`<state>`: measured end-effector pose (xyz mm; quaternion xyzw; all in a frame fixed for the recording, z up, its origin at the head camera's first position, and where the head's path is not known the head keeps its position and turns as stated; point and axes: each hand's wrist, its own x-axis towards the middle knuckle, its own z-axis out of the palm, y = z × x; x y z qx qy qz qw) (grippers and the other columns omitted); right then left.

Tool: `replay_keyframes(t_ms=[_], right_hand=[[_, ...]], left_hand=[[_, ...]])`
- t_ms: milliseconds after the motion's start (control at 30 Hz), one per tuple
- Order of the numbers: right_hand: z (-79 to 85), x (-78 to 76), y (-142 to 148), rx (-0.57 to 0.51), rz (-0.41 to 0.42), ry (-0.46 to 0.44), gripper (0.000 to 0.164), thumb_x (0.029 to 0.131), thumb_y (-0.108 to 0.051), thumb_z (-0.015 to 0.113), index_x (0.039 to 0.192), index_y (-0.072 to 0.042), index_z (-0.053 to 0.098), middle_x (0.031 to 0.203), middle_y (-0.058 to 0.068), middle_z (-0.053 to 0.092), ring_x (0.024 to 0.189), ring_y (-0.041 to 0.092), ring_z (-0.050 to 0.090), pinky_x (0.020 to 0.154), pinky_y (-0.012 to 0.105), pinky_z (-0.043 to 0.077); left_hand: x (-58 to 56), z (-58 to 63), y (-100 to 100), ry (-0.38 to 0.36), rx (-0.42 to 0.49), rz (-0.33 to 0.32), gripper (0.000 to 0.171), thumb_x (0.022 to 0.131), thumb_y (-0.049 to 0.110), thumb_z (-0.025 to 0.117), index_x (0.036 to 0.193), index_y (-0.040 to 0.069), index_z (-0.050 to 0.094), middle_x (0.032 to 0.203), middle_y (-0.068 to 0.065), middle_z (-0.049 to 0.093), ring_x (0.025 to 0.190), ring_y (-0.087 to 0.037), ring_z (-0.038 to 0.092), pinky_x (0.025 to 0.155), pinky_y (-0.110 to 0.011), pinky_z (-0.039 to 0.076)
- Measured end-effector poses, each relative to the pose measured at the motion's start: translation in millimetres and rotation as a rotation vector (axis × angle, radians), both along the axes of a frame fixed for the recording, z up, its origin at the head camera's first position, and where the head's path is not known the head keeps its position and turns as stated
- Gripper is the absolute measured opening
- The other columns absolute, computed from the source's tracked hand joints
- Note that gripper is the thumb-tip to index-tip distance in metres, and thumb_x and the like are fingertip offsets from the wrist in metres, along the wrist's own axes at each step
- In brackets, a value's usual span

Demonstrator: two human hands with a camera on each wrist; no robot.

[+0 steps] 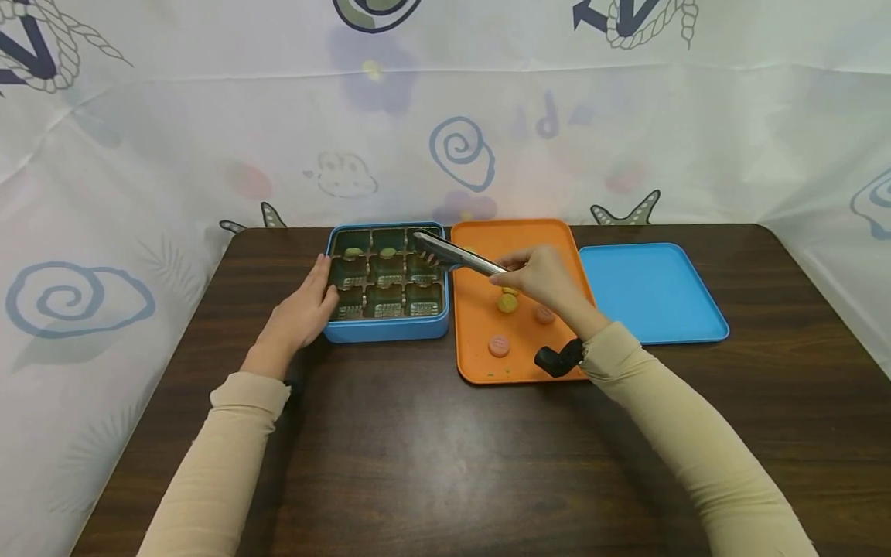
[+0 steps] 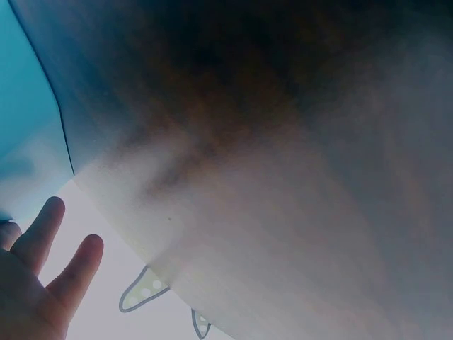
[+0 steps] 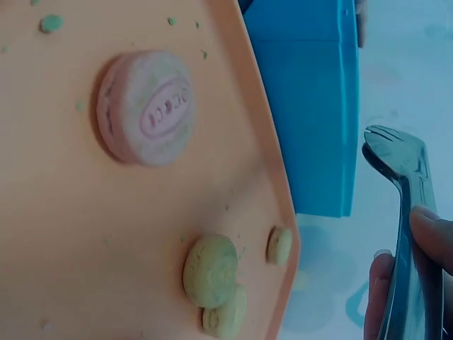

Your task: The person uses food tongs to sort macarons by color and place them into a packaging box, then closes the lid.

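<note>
My left hand (image 1: 295, 313) rests against the left side of a blue box (image 1: 386, 331), fingers extended along its wall. Inside the box is a dark insert divided into compartments; the back left and back middle ones hold small yellow-green sandwich cookies (image 1: 353, 252). With thumb and fingers my right hand (image 1: 546, 280) grips metal tongs (image 1: 468, 257), their tips over the box's back right compartment. Below that hand lies an orange tray (image 1: 475, 309) bearing yellow cookies (image 3: 211, 270) and pink cookies (image 3: 159, 110), one stamped with letters.
A blue tray (image 1: 650, 294) lies to the right of the orange one. Green crumbs (image 3: 51, 23) are scattered on the orange tray. All stand on a dark wooden table (image 1: 418, 449), with a patterned white cloth (image 1: 278, 139) hanging behind it.
</note>
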<state>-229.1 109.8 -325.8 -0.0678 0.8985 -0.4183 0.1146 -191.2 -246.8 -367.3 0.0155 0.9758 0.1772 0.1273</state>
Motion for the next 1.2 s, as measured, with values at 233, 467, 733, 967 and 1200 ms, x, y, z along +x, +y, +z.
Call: replay_keyframes(t_ms=[233, 467, 733, 967, 1200], right_hand=[[1.0, 0.6, -3, 0.003, -0.005, -0.036, 0.040, 0.083, -0.025, 0.074, 0.119, -0.009, 0.069, 0.106, 0.015, 0.071, 0.087, 0.022, 0.059, 0.066, 0.023, 0.045], [1.3, 1.0, -3, -0.007, 0.011, -0.045, 0.044, 0.083, -0.026, 0.074, 0.122, -0.009, 0.067, 0.115, 0.015, 0.069, 0.097, 0.025, 0.060, 0.070, 0.025, 0.048], [1.4, 2.6, 6, -0.045, 0.044, -0.070, 0.053, 0.083, -0.027, 0.074, 0.131, -0.007, 0.060, 0.133, 0.012, 0.060, 0.120, 0.029, 0.056, 0.091, 0.040, 0.051], [5.7, 5.9, 30, -0.044, 0.053, -0.066, 0.057, 0.083, -0.030, 0.074, 0.133, -0.009, 0.058, 0.138, 0.014, 0.056, 0.125, 0.032, 0.052, 0.102, 0.048, 0.046], [6.6, 13.9, 69, 0.032, 0.056, -0.073, 0.057, 0.085, -0.029, 0.071, 0.134, -0.006, 0.055, 0.140, 0.020, 0.051, 0.126, 0.037, 0.049, 0.098, 0.050, 0.047]], left_hand=[[-1.8, 0.3, -1, 0.011, 0.005, 0.001, 0.063, 0.103, 0.040, 0.015, 0.153, 0.016, -0.013, 0.162, -0.006, -0.012, 0.140, -0.046, 0.027, 0.106, -0.068, 0.028], [-1.8, 0.5, -2, 0.008, 0.006, 0.009, 0.063, 0.102, 0.041, 0.014, 0.153, 0.017, -0.015, 0.162, -0.005, -0.013, 0.141, -0.046, 0.025, 0.107, -0.070, 0.024], [-0.6, 0.9, -2, -0.010, 0.007, 0.015, 0.063, 0.103, 0.040, 0.014, 0.153, 0.018, -0.016, 0.161, -0.004, -0.016, 0.142, -0.046, 0.024, 0.106, -0.072, 0.022], [1.0, 1.0, -1, -0.010, 0.013, 0.015, 0.063, 0.103, 0.040, 0.015, 0.153, 0.017, -0.015, 0.162, -0.007, -0.012, 0.142, -0.045, 0.025, 0.107, -0.068, 0.026], [1.6, 2.0, 1, -0.005, 0.009, 0.005, 0.063, 0.103, 0.040, 0.015, 0.153, 0.015, -0.013, 0.162, -0.008, -0.011, 0.141, -0.044, 0.028, 0.107, -0.065, 0.031]])
